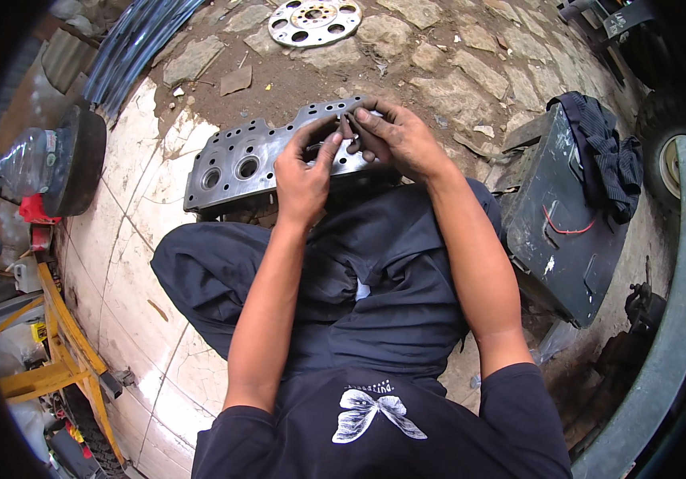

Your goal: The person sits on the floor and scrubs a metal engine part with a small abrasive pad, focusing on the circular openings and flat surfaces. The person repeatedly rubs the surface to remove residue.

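A grey metal cylinder head (231,156) with round valve openings and several small bolt holes lies in front of my crossed legs. Both hands are raised over its right part, close together. My left hand (305,166) is closed, thumb and fingers pinched toward a small dark piece (346,130) between the hands. My right hand (401,142) is curled closed around the same spot from the other side. The fingers are blackened and cover most of the piece, so its kind cannot be made out. Whether the hands touch the metal below is hidden.
A round flywheel plate (315,22) lies on the stony ground ahead. To my right stands a dark metal box (563,239) with a striped cloth (598,152) over it. At left are a yellow metal frame (59,335), a plastic water bottle (27,164) and a black tub (77,160).
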### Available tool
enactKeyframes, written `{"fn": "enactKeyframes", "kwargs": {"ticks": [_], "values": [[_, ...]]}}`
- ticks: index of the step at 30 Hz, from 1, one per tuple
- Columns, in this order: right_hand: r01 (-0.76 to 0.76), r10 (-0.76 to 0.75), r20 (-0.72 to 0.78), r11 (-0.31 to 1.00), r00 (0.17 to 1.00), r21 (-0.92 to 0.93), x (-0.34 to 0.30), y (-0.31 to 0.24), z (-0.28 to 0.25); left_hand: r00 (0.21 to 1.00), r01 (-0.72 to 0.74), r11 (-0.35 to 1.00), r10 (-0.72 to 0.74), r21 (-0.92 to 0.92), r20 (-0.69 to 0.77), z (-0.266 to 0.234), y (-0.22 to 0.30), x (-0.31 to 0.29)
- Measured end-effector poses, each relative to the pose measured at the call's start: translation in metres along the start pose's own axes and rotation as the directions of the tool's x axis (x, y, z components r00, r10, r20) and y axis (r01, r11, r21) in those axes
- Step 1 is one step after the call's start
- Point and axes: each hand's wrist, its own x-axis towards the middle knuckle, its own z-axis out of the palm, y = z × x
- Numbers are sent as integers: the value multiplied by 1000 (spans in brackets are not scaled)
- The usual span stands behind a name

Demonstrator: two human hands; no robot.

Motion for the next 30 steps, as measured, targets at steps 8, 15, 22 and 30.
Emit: {"fn": "enactKeyframes", "kwargs": {"ticks": [8, 15, 22, 30], "values": [[-15, 32, 68, 971, 997, -240, -9, -18, 8, 982, 180, 958, -187, -222, -7, -1, 13, -6], [104, -61, 127, 924, 990, -369, -7, -13, -2, 999, -11, 997, 14, 76, -30, 1, 23, -9], [88, -34, 195, 958, 980, -275, -14, -26, -1, 979, 205, 948, -197, -242, 57, -17, 27, -11], [206, -169, 120, 846, 978, -492, -18, -37, 8, 977, 186, 982, -189, 39, 95, -23, 38, -22]]}}
